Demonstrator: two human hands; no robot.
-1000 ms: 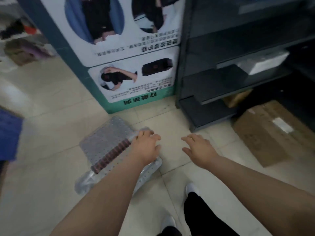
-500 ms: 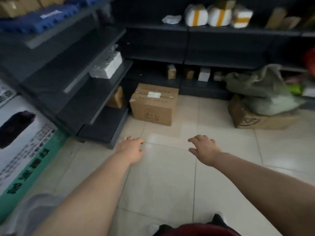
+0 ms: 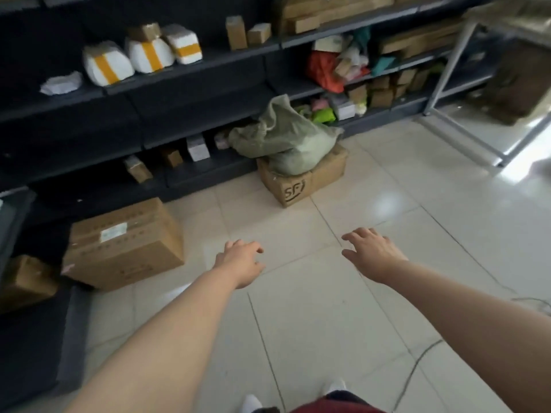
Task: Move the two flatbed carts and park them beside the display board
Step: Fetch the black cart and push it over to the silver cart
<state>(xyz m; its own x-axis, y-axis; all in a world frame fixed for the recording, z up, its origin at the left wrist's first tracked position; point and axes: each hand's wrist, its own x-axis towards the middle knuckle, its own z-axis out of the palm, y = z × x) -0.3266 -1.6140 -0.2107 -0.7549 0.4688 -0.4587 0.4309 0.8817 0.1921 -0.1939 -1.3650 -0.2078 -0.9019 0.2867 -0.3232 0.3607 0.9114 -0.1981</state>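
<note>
Neither flatbed cart nor the display board shows in the head view. My left hand point(image 3: 241, 260) is stretched out over the pale tiled floor, fingers apart and holding nothing. My right hand point(image 3: 371, 253) hangs at about the same height to its right, fingers also spread and empty. Both hands are above bare tiles, away from any object.
Dark shelving point(image 3: 185, 93) with parcels runs along the back and left. A cardboard box point(image 3: 125, 245) lies on the floor at the left. A second box point(image 3: 301, 183) carries a green sack point(image 3: 283, 135). A grey metal frame point(image 3: 465, 126) stands at the right; a cable point(image 3: 417, 365) trails near my feet.
My left hand let go of the cart's handle beside the display board. The view swung right, so the cart and board left the frame and the shelves came in. Both hands stayed empty.
</note>
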